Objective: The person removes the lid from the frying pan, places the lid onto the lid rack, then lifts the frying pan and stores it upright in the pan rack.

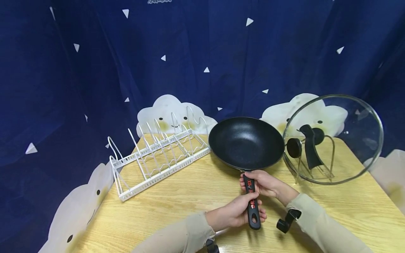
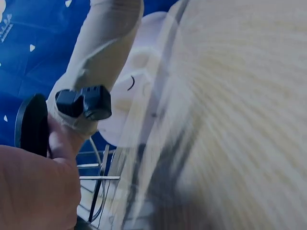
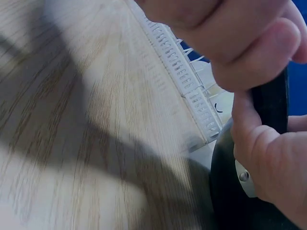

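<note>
A black frying pan (image 1: 246, 142) is held up over the wooden table, its hollow side showing in the head view. Both hands grip its black handle, which carries red lettering. My left hand (image 1: 235, 212) curls round the lower part, near the hanging hole; my right hand (image 1: 264, 182) holds the end closest to the pan body, thumb on top. In the right wrist view, the right hand (image 3: 273, 163) is beside the pan's dark underside (image 3: 235, 208), and the left hand (image 3: 249, 38) is further along the handle. The handle end (image 2: 31, 122) rises above the left hand (image 2: 38, 191) in its wrist view.
A white wire rack (image 1: 158, 179) with upright dividers stands left of the pan. To the right, a large glass lid (image 1: 378, 123) stands upright by a wire stand (image 1: 333, 151) and a curved black handle piece (image 1: 311, 151). Behind the table hangs a blue curtain (image 1: 202, 45).
</note>
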`<state>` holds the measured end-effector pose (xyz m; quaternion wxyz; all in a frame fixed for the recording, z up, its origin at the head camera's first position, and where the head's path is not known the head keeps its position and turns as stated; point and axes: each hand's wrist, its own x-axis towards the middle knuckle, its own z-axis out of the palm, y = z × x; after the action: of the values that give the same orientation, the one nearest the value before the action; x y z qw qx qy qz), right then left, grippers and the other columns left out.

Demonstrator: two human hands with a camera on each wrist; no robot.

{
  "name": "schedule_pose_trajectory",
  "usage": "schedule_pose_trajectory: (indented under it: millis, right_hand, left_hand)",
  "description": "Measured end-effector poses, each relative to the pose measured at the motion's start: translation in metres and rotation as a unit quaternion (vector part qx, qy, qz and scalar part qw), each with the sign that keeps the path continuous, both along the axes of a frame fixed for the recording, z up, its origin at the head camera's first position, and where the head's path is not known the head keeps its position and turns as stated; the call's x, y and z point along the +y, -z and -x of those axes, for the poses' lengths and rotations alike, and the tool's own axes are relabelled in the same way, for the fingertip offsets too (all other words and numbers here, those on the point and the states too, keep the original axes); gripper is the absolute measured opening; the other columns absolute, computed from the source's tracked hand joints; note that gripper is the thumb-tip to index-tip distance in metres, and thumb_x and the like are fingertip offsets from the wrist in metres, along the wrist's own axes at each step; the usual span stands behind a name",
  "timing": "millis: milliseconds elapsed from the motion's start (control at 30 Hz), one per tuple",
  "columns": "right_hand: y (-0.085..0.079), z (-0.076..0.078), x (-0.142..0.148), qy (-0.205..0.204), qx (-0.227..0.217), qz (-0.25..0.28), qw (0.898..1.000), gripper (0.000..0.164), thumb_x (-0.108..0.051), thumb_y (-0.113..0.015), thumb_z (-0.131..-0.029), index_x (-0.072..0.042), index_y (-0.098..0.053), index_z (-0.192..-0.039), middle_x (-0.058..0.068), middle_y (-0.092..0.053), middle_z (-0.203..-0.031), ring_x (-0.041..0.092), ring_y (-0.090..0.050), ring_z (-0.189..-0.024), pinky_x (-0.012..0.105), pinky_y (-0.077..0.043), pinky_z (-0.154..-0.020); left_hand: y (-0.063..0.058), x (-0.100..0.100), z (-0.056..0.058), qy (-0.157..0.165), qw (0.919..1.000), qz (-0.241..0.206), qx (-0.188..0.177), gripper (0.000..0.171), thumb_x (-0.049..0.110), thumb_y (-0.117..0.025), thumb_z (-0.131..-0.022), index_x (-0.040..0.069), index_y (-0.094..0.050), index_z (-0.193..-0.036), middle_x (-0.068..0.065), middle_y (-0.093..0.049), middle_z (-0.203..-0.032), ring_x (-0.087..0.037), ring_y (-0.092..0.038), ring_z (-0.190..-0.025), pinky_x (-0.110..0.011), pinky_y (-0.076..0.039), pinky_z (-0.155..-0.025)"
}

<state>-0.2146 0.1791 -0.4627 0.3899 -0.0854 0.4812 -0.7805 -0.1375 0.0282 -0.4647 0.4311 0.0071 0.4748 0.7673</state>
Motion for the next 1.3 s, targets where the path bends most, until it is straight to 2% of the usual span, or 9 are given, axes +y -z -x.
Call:
schedule_pose_trajectory:
  millis: [100,200,300,500,700,933,1100,1300]
  right_hand:
    - [0.0,-0.001,0.002,0.0,0.002,0.0,1.0,0.017,-0.009,-0.027,-0.104,0.004,-0.037,-0.112,0.012,-0.054,-0.101,0.015,-0.062,-0.085,0.03,-0.052,-0.084]
    - [-0.001,-0.002,0.002,0.004,-0.002,0.0,1.0,0.018,-0.01,-0.027,-0.104,0.004,-0.038,-0.111,0.01,-0.055,-0.098,0.014,-0.061,-0.082,0.029,-0.052,-0.08]
    - [-0.001,-0.002,0.002,0.009,-0.004,-0.005,1.0,0.019,-0.012,-0.028,-0.105,0.003,-0.039,-0.11,0.008,-0.055,-0.094,0.014,-0.061,-0.08,0.028,-0.053,-0.077]
    - [-0.001,-0.001,0.003,0.012,0.007,-0.016,1.0,0.02,-0.014,-0.031,-0.105,0.002,-0.041,-0.107,0.006,-0.056,-0.09,0.012,-0.061,-0.076,0.027,-0.053,-0.075]
    - [0.001,-0.002,0.004,0.004,0.031,-0.007,0.999,0.02,-0.015,-0.032,-0.105,-0.001,-0.046,-0.105,0.003,-0.057,-0.09,0.011,-0.062,-0.076,0.026,-0.053,-0.073]
    - [0.009,-0.006,0.003,0.031,0.048,-0.02,0.998,0.018,-0.017,-0.037,-0.104,-0.003,-0.048,-0.104,0.003,-0.058,-0.09,0.009,-0.062,-0.074,0.025,-0.053,-0.072]
    - [0.012,-0.006,0.003,0.039,0.047,-0.015,0.998,0.018,-0.016,-0.036,-0.104,-0.003,-0.048,-0.105,0.003,-0.058,-0.09,0.009,-0.062,-0.073,0.024,-0.053,-0.072]
    - [0.01,-0.005,0.004,0.036,0.045,0.007,0.998,0.018,-0.016,-0.036,-0.104,-0.003,-0.049,-0.106,0.003,-0.058,-0.09,0.01,-0.062,-0.073,0.024,-0.053,-0.071]
  left_hand:
    - [-0.001,0.004,-0.002,-0.02,0.9994,-0.022,-0.017,0.019,0.028,-0.039,-0.098,0.013,-0.047,-0.089,-0.005,-0.059,-0.077,-0.014,-0.06,-0.07,-0.029,-0.05,-0.076]
    - [-0.003,0.01,-0.005,-0.052,0.9982,-0.023,-0.022,0.017,0.026,-0.04,-0.098,0.013,-0.047,-0.091,-0.005,-0.058,-0.078,-0.012,-0.06,-0.068,-0.026,-0.05,-0.071]
    - [-0.003,0.015,-0.009,-0.09,0.9957,-0.014,-0.015,0.019,0.029,-0.042,-0.099,0.013,-0.048,-0.089,-0.002,-0.056,-0.073,-0.01,-0.058,-0.063,-0.022,-0.05,-0.063]
    - [-0.005,0.026,-0.012,-0.131,0.9913,0.003,0.0,0.022,0.03,-0.045,-0.098,0.014,-0.046,-0.082,0.004,-0.046,-0.062,-0.008,-0.049,-0.054,-0.02,-0.046,-0.053]
    - [-0.006,0.032,-0.017,-0.176,0.9829,0.045,0.027,0.02,0.026,-0.049,-0.095,0.014,-0.046,-0.08,0.004,-0.043,-0.058,-0.008,-0.045,-0.046,-0.022,-0.045,-0.047]
    - [-0.002,0.036,-0.02,-0.207,0.9716,0.086,0.078,0.021,0.025,-0.053,-0.093,0.012,-0.05,-0.078,0.004,-0.043,-0.055,-0.007,-0.043,-0.041,-0.022,-0.043,-0.042]
    - [-0.001,0.039,-0.021,-0.222,0.9652,0.104,0.091,0.019,0.025,-0.055,-0.092,0.007,-0.054,-0.083,0.004,-0.043,-0.054,-0.007,-0.043,-0.04,-0.021,-0.043,-0.04]
    - [-0.004,0.037,-0.02,-0.214,0.9669,0.1,0.096,0.019,0.023,-0.055,-0.092,0.006,-0.054,-0.082,0.004,-0.045,-0.054,-0.007,-0.045,-0.04,-0.022,-0.044,-0.04]
